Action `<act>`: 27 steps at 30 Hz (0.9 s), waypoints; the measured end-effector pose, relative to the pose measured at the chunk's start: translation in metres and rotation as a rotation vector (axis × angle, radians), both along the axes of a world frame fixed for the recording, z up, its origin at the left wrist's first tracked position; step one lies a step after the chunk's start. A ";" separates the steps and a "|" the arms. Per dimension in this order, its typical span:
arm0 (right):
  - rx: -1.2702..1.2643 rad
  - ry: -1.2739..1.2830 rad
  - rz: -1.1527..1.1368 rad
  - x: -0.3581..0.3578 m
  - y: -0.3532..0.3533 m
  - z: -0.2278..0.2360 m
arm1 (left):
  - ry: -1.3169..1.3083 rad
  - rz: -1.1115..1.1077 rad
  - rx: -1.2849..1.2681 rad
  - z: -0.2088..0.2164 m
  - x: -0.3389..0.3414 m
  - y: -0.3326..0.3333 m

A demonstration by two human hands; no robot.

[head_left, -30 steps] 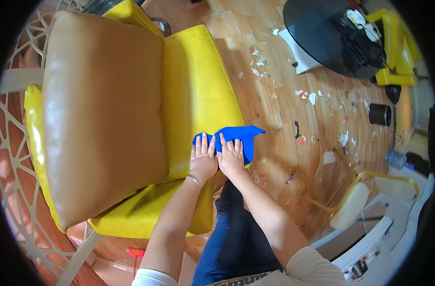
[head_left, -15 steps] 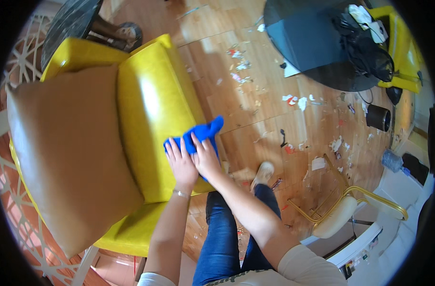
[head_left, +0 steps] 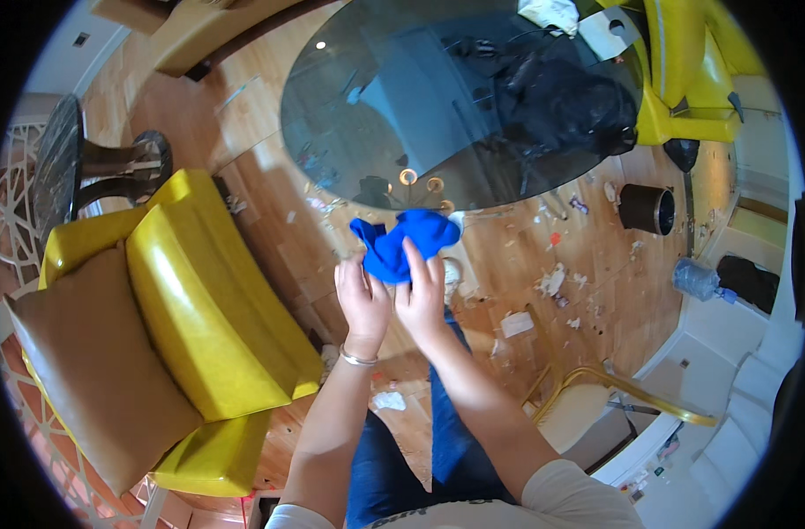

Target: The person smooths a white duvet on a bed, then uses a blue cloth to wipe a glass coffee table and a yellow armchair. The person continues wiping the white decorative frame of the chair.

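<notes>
Holding a blue cloth (head_left: 409,240) in front of the body, both hands are raised clear of the armchair (head_left: 208,326). The right hand (head_left: 419,291) has its fingers pressed against the near part of the cloth, the forefinger lying extended across it; the thumb's position cannot be confirmed. The left hand (head_left: 364,301) has its fingers curled in at the cloth's near left edge, gripping it there; the fingertips are partly hidden. The cloth is bunched, with a loose corner standing out at the left, and it appears before the near rim of the glass table (head_left: 332,115); contact with the glass cannot be determined. The yellow armchair stands to the left, bearing a brown cushion (head_left: 102,370). A black bag (head_left: 565,110) rests on the right part of the tabletop. Paper scraps (head_left: 552,280) lie scattered on the wooden floor (head_left: 243,194), near a dark bin (head_left: 645,210). A gold-framed chair (head_left: 572,430) stands at the lower right.
</notes>
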State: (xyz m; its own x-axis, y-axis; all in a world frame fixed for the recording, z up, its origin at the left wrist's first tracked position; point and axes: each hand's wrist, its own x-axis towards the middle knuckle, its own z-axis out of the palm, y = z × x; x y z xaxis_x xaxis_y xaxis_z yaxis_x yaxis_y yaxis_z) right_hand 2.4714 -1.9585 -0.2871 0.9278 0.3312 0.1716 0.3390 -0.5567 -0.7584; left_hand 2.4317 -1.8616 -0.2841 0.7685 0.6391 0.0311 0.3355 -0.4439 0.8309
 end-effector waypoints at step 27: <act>0.685 0.602 -0.566 0.231 -0.177 0.022 | 0.200 -0.489 0.045 -0.044 0.255 -0.071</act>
State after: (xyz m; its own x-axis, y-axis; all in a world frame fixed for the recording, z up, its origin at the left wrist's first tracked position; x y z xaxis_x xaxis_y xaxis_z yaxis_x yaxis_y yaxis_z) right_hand 2.7021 -2.1352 -0.2656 0.9101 -0.1665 -0.3796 -0.3689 0.0920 -0.9249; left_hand 2.6870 -1.9324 -0.3278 0.9703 0.2055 -0.1274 0.2300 -0.6221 0.7484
